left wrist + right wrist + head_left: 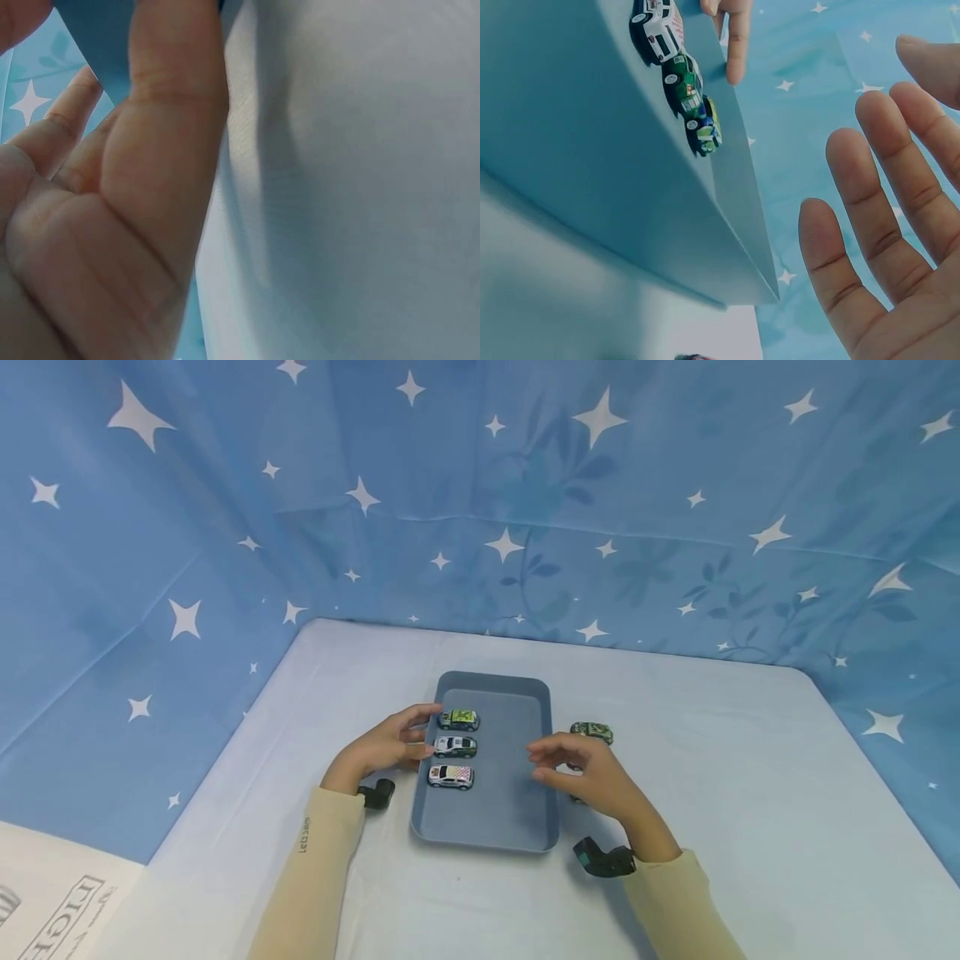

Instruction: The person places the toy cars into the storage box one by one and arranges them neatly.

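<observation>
Three toy cars stand in a column along the left side of a blue-grey tray (510,810): a yellow-green car (459,720) at the back, a white and dark green car (456,747) in the middle, and a white car with a pink checked pattern (452,777) in front. My left hand (386,742) is at the tray's left rim, its fingertips beside the back two cars; whether it touches them is unclear. Over the right rim hovers my right hand (585,768), holding nothing, its fingers (881,180) spread and relaxed in the right wrist view.
A green camouflage toy car (597,732) sits on the white-covered table (720,777), right of the tray. More cars there are mostly hidden beneath my right hand. Starry blue cloth (465,468) hangs behind, and a printed sheet (60,893) lies at lower left.
</observation>
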Demonstrator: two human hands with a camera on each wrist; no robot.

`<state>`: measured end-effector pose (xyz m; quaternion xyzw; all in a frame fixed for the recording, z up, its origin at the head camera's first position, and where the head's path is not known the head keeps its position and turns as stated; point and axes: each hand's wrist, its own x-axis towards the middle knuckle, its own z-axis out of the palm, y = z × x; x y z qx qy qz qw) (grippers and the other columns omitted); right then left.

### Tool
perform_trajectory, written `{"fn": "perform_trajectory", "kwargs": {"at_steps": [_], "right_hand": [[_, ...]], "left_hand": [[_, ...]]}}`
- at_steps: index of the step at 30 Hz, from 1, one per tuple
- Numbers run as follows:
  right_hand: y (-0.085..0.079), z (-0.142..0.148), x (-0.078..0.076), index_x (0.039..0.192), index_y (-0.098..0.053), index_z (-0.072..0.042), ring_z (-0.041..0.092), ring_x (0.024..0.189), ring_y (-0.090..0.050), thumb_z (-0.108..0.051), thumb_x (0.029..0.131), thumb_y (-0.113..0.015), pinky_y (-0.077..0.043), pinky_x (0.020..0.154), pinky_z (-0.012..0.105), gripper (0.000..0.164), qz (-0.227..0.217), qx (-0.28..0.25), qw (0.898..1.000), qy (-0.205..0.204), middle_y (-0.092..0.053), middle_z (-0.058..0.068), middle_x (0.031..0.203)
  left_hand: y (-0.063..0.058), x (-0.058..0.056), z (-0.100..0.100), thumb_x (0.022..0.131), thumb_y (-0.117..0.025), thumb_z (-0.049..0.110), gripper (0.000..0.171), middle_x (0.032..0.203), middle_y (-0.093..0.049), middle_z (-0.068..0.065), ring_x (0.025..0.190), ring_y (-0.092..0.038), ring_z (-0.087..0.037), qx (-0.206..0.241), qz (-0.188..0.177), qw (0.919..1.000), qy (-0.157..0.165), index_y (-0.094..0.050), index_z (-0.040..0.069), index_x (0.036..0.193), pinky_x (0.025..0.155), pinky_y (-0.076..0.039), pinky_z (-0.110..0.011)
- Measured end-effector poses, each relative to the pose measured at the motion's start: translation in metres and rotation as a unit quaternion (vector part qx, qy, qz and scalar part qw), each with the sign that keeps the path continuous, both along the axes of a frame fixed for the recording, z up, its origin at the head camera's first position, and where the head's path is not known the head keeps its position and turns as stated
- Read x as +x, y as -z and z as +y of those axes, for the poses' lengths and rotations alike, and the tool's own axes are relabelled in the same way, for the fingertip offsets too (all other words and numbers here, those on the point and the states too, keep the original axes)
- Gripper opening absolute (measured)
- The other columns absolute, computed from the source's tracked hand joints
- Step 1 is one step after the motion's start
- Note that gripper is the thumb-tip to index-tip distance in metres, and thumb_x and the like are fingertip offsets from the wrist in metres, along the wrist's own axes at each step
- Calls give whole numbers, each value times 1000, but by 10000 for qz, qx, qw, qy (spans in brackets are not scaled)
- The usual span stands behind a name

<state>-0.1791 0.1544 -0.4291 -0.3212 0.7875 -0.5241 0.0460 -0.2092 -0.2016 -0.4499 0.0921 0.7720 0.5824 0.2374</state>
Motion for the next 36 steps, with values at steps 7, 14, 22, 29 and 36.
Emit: {"fn": "perform_trajectory", "kwargs": {"at_steps": [7,14,22,29,36], "right_hand": [[4,10,3,124,-72,12,9,97,-72,8,95,-77,-62,89,32,30,206,-75,9998,-23,-73,30,109],[7,21,6,124,-72,12,9,98,-73,8,95,-77,-60,91,27,30,352,-35,9994,66,-76,25,110],[6,33,9,126,-71,11,9,94,-72,9,95,-77,-61,90,28,32,340,101,9991,221,-76,20,106],[8,42,12,125,-72,10,8,94,-73,10,93,-78,-59,88,23,33,424,92,9982,415,-74,25,107],[10,49,14,127,-73,6,7,94,-73,9,92,-80,-58,89,20,35,461,187,9969,606,-77,24,112]], "left_hand": [[2,-2,0,104,-71,3,78,174,-23,-30,157,-29,-54,18,12,10000,-5,-30,6,170,105,-56,-57],[3,-2,0,104,-71,5,78,174,-23,-32,157,-28,-55,42,66,10000,21,-30,6,170,106,-55,-60],[3,-2,0,104,-71,5,78,174,-23,-31,157,-28,-55,19,66,10000,13,-30,6,170,106,-55,-59],[2,-1,1,104,-71,4,78,174,-24,-31,157,-29,-55,10,97,9999,34,-30,6,170,102,-57,-56],[1,-1,2,105,-70,3,77,175,-22,-30,157,-27,-55,-11,52,10000,14,-29,6,170,104,-56,-58]]}}
